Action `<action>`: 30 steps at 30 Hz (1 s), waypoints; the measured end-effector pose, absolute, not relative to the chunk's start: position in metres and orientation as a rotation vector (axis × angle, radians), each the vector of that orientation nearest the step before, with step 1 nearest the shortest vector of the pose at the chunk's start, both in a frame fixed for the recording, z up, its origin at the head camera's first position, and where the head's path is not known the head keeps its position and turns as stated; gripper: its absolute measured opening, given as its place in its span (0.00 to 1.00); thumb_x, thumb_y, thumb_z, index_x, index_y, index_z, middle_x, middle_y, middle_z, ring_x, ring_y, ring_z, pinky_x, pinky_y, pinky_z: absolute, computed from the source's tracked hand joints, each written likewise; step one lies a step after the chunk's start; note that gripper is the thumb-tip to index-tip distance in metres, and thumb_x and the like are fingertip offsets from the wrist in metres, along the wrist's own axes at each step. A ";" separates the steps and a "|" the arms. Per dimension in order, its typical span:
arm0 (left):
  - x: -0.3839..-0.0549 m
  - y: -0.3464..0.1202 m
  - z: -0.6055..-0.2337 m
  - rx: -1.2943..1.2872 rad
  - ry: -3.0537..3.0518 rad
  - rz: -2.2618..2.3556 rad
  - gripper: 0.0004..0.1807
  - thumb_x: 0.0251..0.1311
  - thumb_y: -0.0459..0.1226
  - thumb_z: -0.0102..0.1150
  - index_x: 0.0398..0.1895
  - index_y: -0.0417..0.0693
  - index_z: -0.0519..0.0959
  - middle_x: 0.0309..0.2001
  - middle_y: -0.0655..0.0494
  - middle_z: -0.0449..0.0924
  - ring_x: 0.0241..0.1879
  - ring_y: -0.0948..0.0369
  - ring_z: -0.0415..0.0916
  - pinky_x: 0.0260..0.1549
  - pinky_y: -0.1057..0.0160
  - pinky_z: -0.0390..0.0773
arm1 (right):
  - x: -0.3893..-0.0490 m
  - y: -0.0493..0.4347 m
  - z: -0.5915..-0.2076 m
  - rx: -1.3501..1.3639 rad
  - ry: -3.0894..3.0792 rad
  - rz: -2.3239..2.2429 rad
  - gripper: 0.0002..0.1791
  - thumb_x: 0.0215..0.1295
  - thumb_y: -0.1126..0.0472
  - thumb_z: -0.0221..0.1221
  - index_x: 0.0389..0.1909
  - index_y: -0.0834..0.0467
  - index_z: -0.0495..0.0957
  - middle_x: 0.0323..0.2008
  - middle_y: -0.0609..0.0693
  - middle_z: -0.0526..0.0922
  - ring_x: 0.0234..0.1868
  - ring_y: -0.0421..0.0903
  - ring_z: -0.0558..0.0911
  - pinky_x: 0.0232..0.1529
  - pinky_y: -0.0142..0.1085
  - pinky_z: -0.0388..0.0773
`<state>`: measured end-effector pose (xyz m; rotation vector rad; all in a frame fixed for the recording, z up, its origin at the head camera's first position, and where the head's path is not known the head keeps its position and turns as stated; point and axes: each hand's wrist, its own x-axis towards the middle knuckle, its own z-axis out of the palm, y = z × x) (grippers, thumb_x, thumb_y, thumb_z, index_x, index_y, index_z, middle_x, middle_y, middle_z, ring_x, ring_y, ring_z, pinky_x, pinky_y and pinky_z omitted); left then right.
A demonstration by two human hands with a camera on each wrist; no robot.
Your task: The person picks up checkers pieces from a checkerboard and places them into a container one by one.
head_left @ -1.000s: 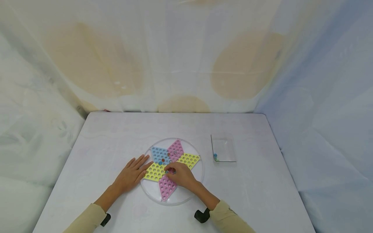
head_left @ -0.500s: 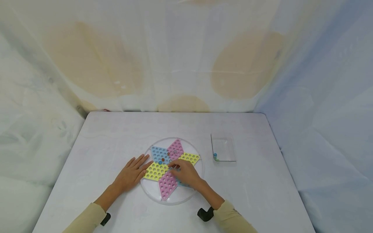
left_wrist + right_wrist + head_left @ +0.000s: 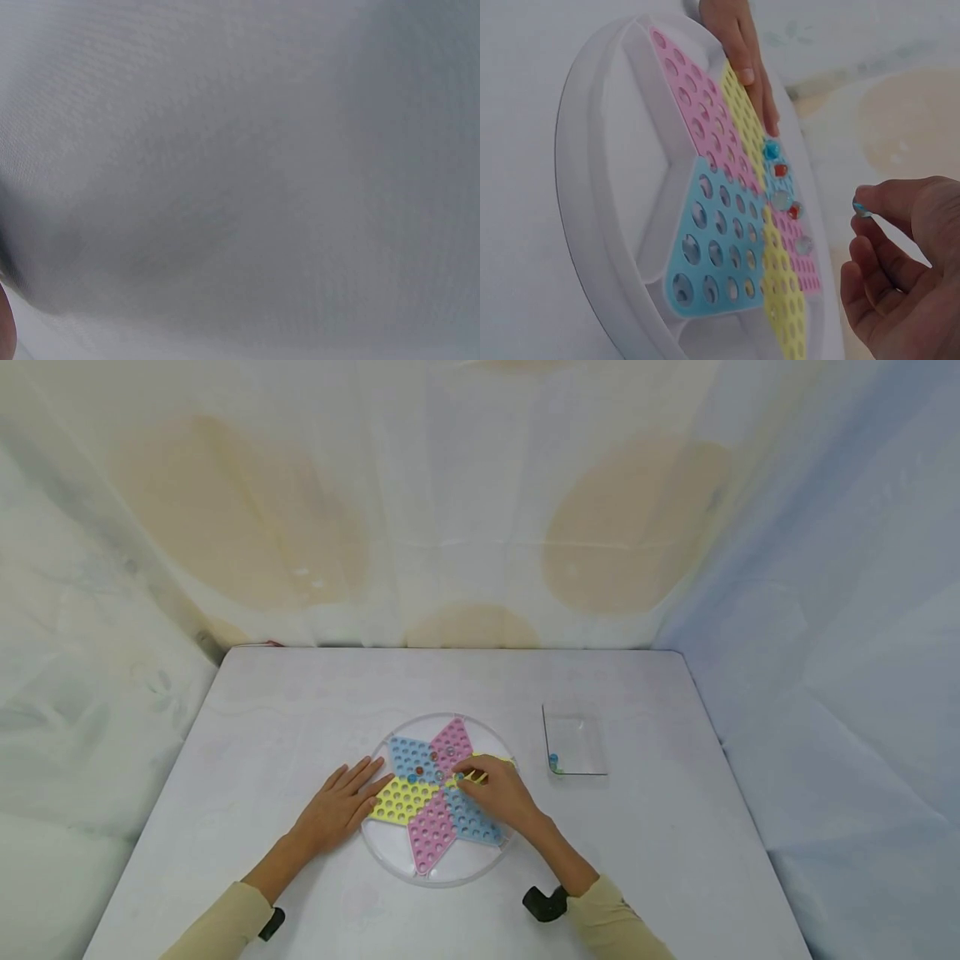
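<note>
A round Chinese checkers board [image 3: 431,842] with pink, yellow and blue perforated points lies on the table. Straight fingers of my left hand [image 3: 336,810] rest on its left edge. Over the board's right side, my right hand [image 3: 502,793] pinches a small blue marble [image 3: 861,208] between thumb and index finger, held off the surface. On the board sit a blue marble [image 3: 412,778], reddish marbles [image 3: 781,170] and clear marbles [image 3: 781,200]. Part of the right yellow point is hidden under my right hand. The left wrist view shows mostly blurred grey-white cloth.
To the right of the board stands a clear square container [image 3: 577,773], with blue and green marbles [image 3: 554,762] in its near left corner. The white table [image 3: 637,860] meets hanging curtains [image 3: 465,510] at the back and sides.
My right hand has moved to the right and slightly away from me over the board, uncovering the near right blue point. My left hand has stayed in place.
</note>
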<state>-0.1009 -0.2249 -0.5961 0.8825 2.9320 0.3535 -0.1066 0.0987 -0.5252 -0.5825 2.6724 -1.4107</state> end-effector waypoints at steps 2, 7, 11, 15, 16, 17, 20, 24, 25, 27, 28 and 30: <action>-0.101 -0.225 -0.596 0.883 2.932 0.356 0.29 0.75 0.49 0.46 0.77 0.58 0.62 0.79 0.53 0.50 0.78 0.53 0.41 0.73 0.45 0.44 | -0.108 0.103 -0.523 -0.561 2.686 -1.397 0.10 0.65 0.65 0.65 0.46 0.59 0.85 0.41 0.50 0.85 0.40 0.45 0.81 0.40 0.34 0.81; -0.100 -0.225 -0.596 0.886 2.933 0.353 0.29 0.74 0.49 0.46 0.77 0.58 0.62 0.79 0.53 0.50 0.77 0.52 0.41 0.73 0.45 0.44 | -0.110 0.112 -0.517 -0.495 2.703 -1.396 0.12 0.65 0.66 0.66 0.48 0.59 0.84 0.41 0.50 0.84 0.39 0.44 0.81 0.40 0.33 0.81; -0.100 -0.225 -0.596 0.888 2.936 0.350 0.29 0.75 0.49 0.46 0.77 0.58 0.62 0.79 0.53 0.50 0.77 0.52 0.42 0.73 0.45 0.44 | -0.114 0.122 -0.515 -0.466 2.711 -1.423 0.12 0.64 0.67 0.66 0.49 0.59 0.85 0.41 0.50 0.84 0.39 0.44 0.81 0.40 0.34 0.81; -0.100 -0.225 -0.597 0.893 2.939 0.349 0.29 0.74 0.49 0.46 0.77 0.58 0.62 0.79 0.53 0.50 0.77 0.52 0.42 0.73 0.45 0.44 | -0.118 0.132 -0.517 -0.461 2.747 -1.445 0.12 0.63 0.67 0.67 0.48 0.58 0.85 0.41 0.50 0.84 0.40 0.44 0.81 0.41 0.36 0.81; -0.100 -0.224 -0.597 0.894 2.940 0.348 0.29 0.74 0.49 0.46 0.77 0.58 0.62 0.79 0.53 0.50 0.77 0.52 0.42 0.73 0.45 0.44 | -0.119 0.135 -0.517 -0.460 2.754 -1.451 0.12 0.63 0.67 0.67 0.48 0.58 0.85 0.42 0.50 0.85 0.41 0.44 0.81 0.41 0.36 0.81; -0.100 -0.224 -0.597 0.896 2.942 0.346 0.29 0.74 0.49 0.46 0.77 0.58 0.62 0.79 0.53 0.50 0.77 0.52 0.42 0.73 0.45 0.45 | -0.120 0.137 -0.518 -0.453 2.761 -1.453 0.12 0.64 0.67 0.67 0.48 0.58 0.85 0.42 0.49 0.85 0.41 0.44 0.81 0.41 0.36 0.81; -0.100 -0.224 -0.596 0.901 2.947 0.343 0.29 0.74 0.49 0.47 0.77 0.58 0.62 0.79 0.53 0.50 0.77 0.52 0.42 0.72 0.45 0.45 | -0.121 0.144 -0.516 -0.419 2.778 -1.444 0.12 0.64 0.66 0.66 0.49 0.58 0.85 0.43 0.49 0.85 0.41 0.44 0.81 0.41 0.37 0.81; -0.100 -0.225 -0.596 0.904 2.952 0.334 0.30 0.74 0.50 0.47 0.77 0.59 0.62 0.79 0.54 0.50 0.77 0.53 0.42 0.72 0.45 0.45 | -0.124 0.152 -0.512 -0.372 2.803 -1.420 0.12 0.65 0.65 0.65 0.49 0.58 0.85 0.43 0.50 0.85 0.41 0.45 0.81 0.41 0.38 0.81; -0.099 -0.225 -0.596 0.907 2.954 0.336 0.30 0.74 0.49 0.47 0.77 0.59 0.62 0.79 0.54 0.50 0.77 0.53 0.42 0.72 0.45 0.45 | -0.125 0.154 -0.512 -0.371 2.813 -1.411 0.12 0.65 0.65 0.65 0.49 0.58 0.85 0.44 0.50 0.85 0.41 0.45 0.81 0.41 0.37 0.81; -0.099 -0.225 -0.596 0.914 2.961 0.337 0.30 0.74 0.49 0.47 0.77 0.59 0.63 0.79 0.54 0.51 0.77 0.52 0.43 0.72 0.45 0.46 | -0.126 0.158 -0.512 -0.369 2.824 -1.409 0.13 0.65 0.66 0.65 0.50 0.59 0.85 0.44 0.50 0.85 0.41 0.45 0.82 0.41 0.38 0.82; -0.099 -0.224 -0.596 0.918 2.964 0.339 0.29 0.74 0.49 0.47 0.77 0.58 0.63 0.79 0.53 0.51 0.77 0.52 0.44 0.72 0.45 0.47 | -0.126 0.160 -0.512 -0.374 2.829 -1.409 0.13 0.65 0.66 0.65 0.50 0.59 0.85 0.45 0.51 0.85 0.41 0.45 0.82 0.41 0.38 0.82; -0.099 -0.224 -0.595 0.923 2.969 0.338 0.29 0.74 0.49 0.47 0.77 0.58 0.63 0.78 0.53 0.51 0.77 0.52 0.44 0.72 0.44 0.47 | -0.127 0.163 -0.512 -0.377 2.834 -1.412 0.13 0.65 0.66 0.65 0.50 0.60 0.85 0.45 0.52 0.85 0.42 0.46 0.82 0.42 0.39 0.82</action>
